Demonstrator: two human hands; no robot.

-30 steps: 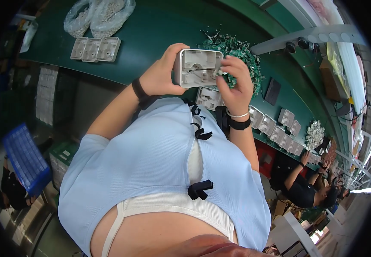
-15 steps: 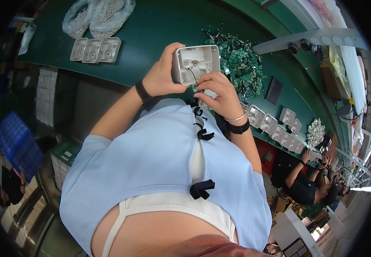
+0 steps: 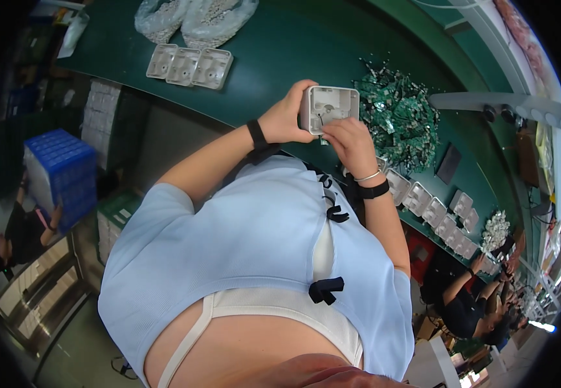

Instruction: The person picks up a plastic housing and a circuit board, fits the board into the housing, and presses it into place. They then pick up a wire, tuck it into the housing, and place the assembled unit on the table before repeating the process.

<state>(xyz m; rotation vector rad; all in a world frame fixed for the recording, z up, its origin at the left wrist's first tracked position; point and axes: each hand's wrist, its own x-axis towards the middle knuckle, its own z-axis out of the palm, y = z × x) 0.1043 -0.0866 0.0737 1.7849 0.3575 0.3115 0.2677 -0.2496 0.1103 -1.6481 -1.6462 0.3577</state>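
My left hand (image 3: 288, 119) is closed around the left side of an open white plastic housing (image 3: 333, 99), held up with its moulded inside showing. A thin dark wire (image 3: 321, 119) runs inside the housing down toward its lower rim. There my right hand (image 3: 352, 143) pinches at the wire, its fingertips partly hiding it. Just beneath the rim a small green circuit board (image 3: 324, 140) peeks out beside the right fingertips. To the right, on the green table, a heap of green circuit boards with wires (image 3: 400, 119) is piled.
Three white housings (image 3: 190, 66) stand in a row at the far left, near clear bags of small pale parts (image 3: 219, 22). More white housings (image 3: 432, 211) line the table's right edge, by a dark flat block (image 3: 449, 163). People work at right; another carries a blue crate (image 3: 64, 171) at left.
The whole scene has shifted right in view. My right fingers have moved up against the housing's lower rim. At left, the person with the blue crate has moved further into view.
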